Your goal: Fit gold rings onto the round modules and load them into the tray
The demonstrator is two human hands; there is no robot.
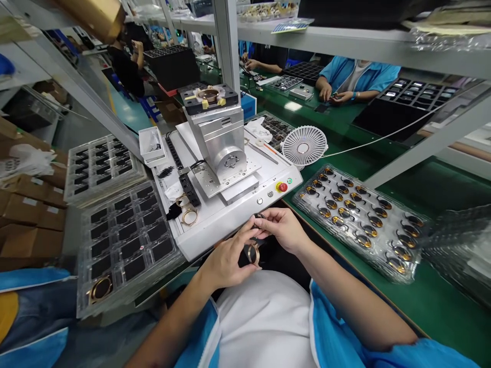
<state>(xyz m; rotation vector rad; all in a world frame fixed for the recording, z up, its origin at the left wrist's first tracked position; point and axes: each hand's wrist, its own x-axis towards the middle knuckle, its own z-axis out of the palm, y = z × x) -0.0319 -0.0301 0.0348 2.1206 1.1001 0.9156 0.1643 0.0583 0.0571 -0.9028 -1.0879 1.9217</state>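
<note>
Close to my body, my left hand (230, 258) is closed on a gold-rimmed ring (253, 253) that looks like a watch case, held low between thumb and fingers. My right hand (284, 227) pinches a small dark round part (259, 216) just above it. The left fingertips reach up to that dark part too, and fingers partly cover it. Both hands are in front of the white machine base (215, 225). On the base lie more gold rings (189, 216), left of my hands.
A metal fixture (222, 148) stands on the base, near a red button (283, 187). At right are a tray of round amber-and-black parts (351, 204) and a white fan (304, 146). Black-celled trays (128, 230) stand at left. A co-worker (356, 82) sits across the green bench.
</note>
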